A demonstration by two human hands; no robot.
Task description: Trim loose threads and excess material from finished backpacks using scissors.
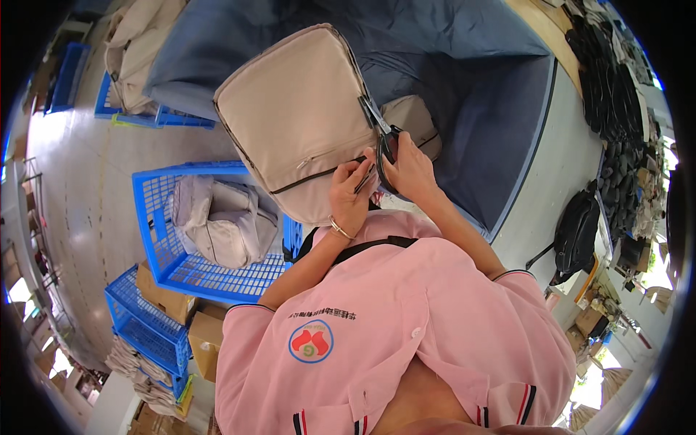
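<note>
A beige bag (293, 101) with dark piping and a dark zipper line is held up in front of me. My left hand (350, 194) pinches it at its lower right edge, by the end of the dark strip. In my right hand (413, 172) is a pair of scissors (386, 141) with black handles, fingers wrapped in the loops. Their metal blades point up and left along the bag's right edge. Whether the blades touch the edge or a thread, I cannot tell. Behind the scissors, another beige bag (411, 119) lies in a large dark blue fabric-lined bin (500, 138).
At the left stands a blue plastic crate (156, 243) holding folded beige bags (232, 225). Below it are stacked blue crates (148, 322) and cardboard boxes (206, 341). More beige material (145, 43) fills a crate at the upper left. A black backpack (578, 232) rests at the right.
</note>
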